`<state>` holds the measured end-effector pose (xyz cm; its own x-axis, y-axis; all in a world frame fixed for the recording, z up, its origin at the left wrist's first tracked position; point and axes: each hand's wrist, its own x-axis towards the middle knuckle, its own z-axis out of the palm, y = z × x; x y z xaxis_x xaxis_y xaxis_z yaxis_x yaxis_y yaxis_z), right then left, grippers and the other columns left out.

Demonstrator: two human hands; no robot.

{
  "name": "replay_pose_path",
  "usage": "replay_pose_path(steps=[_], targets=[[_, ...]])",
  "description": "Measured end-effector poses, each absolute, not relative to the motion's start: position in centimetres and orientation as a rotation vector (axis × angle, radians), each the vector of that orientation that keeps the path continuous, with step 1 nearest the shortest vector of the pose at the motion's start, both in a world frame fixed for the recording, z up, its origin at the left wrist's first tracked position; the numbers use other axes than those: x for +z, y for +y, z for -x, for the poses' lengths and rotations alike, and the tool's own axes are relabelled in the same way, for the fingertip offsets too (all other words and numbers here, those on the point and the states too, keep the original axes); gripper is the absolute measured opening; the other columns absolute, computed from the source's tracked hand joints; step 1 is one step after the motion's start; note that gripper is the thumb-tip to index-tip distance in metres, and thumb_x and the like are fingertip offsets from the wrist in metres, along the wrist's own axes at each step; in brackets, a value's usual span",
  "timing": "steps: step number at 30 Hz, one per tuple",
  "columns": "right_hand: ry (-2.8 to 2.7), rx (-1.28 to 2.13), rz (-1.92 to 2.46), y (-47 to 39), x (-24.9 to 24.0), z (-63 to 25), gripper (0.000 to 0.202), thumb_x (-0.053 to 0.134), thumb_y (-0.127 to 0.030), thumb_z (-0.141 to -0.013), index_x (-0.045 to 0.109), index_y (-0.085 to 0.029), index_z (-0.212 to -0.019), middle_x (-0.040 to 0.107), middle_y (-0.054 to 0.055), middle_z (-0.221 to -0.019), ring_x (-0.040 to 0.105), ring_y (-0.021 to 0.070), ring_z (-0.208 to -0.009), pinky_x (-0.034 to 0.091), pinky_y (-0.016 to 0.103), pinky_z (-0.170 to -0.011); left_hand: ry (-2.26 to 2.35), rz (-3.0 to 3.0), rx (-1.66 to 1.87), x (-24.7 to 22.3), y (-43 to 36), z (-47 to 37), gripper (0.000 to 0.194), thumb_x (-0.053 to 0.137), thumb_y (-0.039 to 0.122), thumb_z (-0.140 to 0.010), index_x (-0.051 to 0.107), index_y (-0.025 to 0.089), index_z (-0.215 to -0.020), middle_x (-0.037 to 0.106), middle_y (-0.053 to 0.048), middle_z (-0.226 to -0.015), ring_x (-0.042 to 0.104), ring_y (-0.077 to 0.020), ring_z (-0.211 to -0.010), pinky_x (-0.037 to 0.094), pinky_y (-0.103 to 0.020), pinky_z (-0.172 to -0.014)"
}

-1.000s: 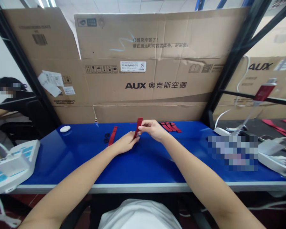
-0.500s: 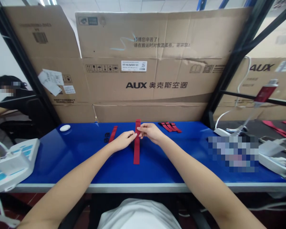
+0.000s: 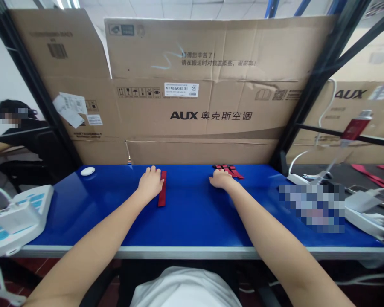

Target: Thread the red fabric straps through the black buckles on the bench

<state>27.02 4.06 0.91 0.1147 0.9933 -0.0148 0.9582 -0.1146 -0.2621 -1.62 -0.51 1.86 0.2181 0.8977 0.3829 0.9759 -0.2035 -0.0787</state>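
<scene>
My left hand (image 3: pixel 150 183) is low over the blue table, left of the middle, back upward and fingers bent. Its thumb side lies over the left edge of a flat red strap (image 3: pixel 162 198), which it seems to grip; the fingertips are hidden. Toward the back right, my right hand (image 3: pixel 220 178) has its thumb held apart from loosely bent fingers, and nothing shows in it. Just behind it lie several red straps with black buckles (image 3: pixel 233 171), partly covered by the hand.
A white oval object (image 3: pixel 87 171) lies at the back left. A white power strip with a plug (image 3: pixel 19 217) sits at the left edge. Cables and a white power strip (image 3: pixel 366 221) are at the right. A cardboard wall (image 3: pixel 195 149) closes the back.
The red strap has moved left from the middle and now lies flat. My hands have parted, left to the left, right to the right. The small black buckles at left are now hidden.
</scene>
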Motion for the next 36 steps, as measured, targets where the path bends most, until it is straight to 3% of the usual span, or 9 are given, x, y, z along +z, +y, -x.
replay_pose_path(steps=[3,6,10,13,16,20,26,32,36], targets=[[-2.062,0.294,2.079,3.2,0.9,-26.0,0.049,0.061,-0.037,-0.081,0.058,-0.006,-0.119,0.054,0.029,-0.128,0.048,0.0401,-0.122,0.042,0.046,-0.093,-1.649,2.252,-0.405,1.3,-0.8,0.7,0.034,0.044,0.035,-0.092,0.057,0.013,-0.114,0.053,-0.020,-0.120,0.046,-0.0365,-0.114,0.040,-0.048,-0.090],[-2.124,0.394,1.776,2.1,1.3,-24.8,0.035,0.061,-0.039,-0.082,0.064,-0.013,-0.105,0.066,0.022,-0.107,0.061,0.0341,-0.103,0.046,0.040,-0.083,-1.640,2.218,-0.347,0.5,-0.8,0.7,0.036,0.046,0.033,-0.092,0.053,0.017,-0.123,0.046,-0.020,-0.135,0.042,-0.0376,-0.120,0.033,-0.054,-0.097],[-1.985,0.479,1.340,1.4,2.0,-23.9,0.023,0.055,-0.024,-0.085,0.064,-0.016,-0.104,0.068,0.013,-0.102,0.064,0.0242,-0.092,0.047,0.034,-0.083,-1.705,2.125,-0.263,0.3,-0.2,2.1,0.034,0.048,0.030,-0.091,0.053,0.017,-0.122,0.045,-0.021,-0.137,0.041,-0.0375,-0.122,0.027,-0.057,-0.101],[-1.975,0.319,1.274,1.8,2.1,-24.3,0.035,0.049,-0.005,-0.077,0.064,-0.014,-0.107,0.066,0.013,-0.108,0.061,0.0223,-0.098,0.046,0.033,-0.088,-1.688,2.091,-0.295,0.8,-0.1,2.5,0.032,0.050,0.030,-0.091,0.055,0.016,-0.119,0.048,-0.020,-0.133,0.042,-0.0358,-0.121,0.025,-0.056,-0.103],[-2.100,0.247,1.249,2.6,1.3,-25.0,0.050,0.049,0.002,-0.069,0.064,-0.015,-0.113,0.061,0.012,-0.118,0.057,0.0227,-0.108,0.043,0.033,-0.096,-1.617,2.207,-0.396,1.1,-0.3,1.6,0.032,0.048,0.034,-0.092,0.056,0.016,-0.117,0.055,-0.017,-0.124,0.046,-0.0331,-0.116,0.031,-0.051,-0.100],[-2.243,0.326,1.196,3.7,-0.3,-24.9,0.053,0.056,-0.002,-0.071,0.062,-0.018,-0.121,0.057,0.011,-0.122,0.056,0.0217,-0.107,0.043,0.032,-0.097,-1.479,2.474,-0.500,0.5,-0.7,-0.6,0.039,0.047,0.042,-0.093,0.056,0.017,-0.121,0.058,-0.014,-0.120,0.048,-0.0317,-0.116,0.036,-0.048,-0.097],[-2.248,0.434,1.188,3.8,-0.7,-23.1,0.023,0.071,-0.015,-0.071,0.071,-0.018,-0.094,0.057,0.004,-0.092,0.054,0.0128,-0.071,0.045,0.027,-0.071,-1.401,2.672,-0.674,-0.8,-0.4,-2.2,0.046,0.053,0.049,-0.088,0.059,0.015,-0.119,0.060,-0.014,-0.112,0.053,-0.0298,-0.107,0.042,-0.045,-0.093],[-2.166,0.779,1.028,2.3,0.1,-22.1,0.022,0.077,-0.020,-0.063,0.065,-0.018,-0.081,0.056,-0.002,-0.074,0.052,0.0106,-0.063,0.042,0.024,-0.060,-1.253,2.848,-0.796,-0.3,-0.1,-2.2,0.033,0.063,0.043,-0.084,0.066,0.017,-0.103,0.062,-0.008,-0.097,0.058,-0.0241,-0.094,0.046,-0.038,-0.087],[-2.081,1.111,0.915,2.0,0.9,-22.9,0.016,0.070,-0.029,-0.069,0.061,-0.017,-0.073,0.058,-0.001,-0.072,0.055,0.0125,-0.061,0.043,0.026,-0.060,-1.121,2.932,-0.837,0.6,-0.8,-2.2,0.031,0.066,0.042,-0.082,0.066,0.019,-0.104,0.064,-0.006,-0.096,0.061,-0.0215,-0.090,0.048,-0.034,-0.083]])
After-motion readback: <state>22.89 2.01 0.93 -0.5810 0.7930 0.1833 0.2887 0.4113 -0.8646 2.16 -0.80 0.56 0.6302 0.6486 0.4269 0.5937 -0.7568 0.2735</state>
